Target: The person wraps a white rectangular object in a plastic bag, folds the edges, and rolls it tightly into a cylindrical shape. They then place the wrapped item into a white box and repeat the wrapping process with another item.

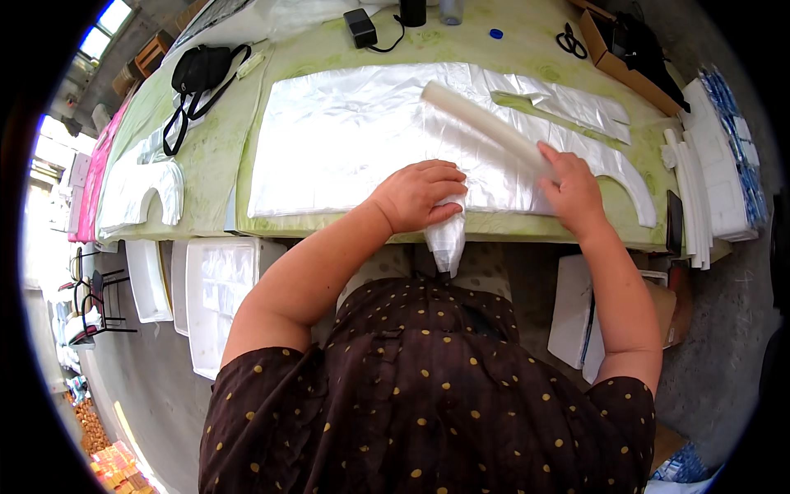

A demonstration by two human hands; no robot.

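1. The left hand (418, 196) is clenching a bunched plastic bag (445, 235) at the table's (206, 156) near edge.
2. The right hand (572, 188) is grasping a white roll (485, 125), lying diagonally across the flat plastic sheets (346, 140).

Plastic sheet (362, 140) on table (214, 156); roll (485, 123) atop sheet, R side; scissors (570, 39) behind.

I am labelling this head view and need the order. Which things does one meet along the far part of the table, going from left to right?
Black bag → black adapter → blue bottle cap → scissors → open cardboard box → stack of white packets.
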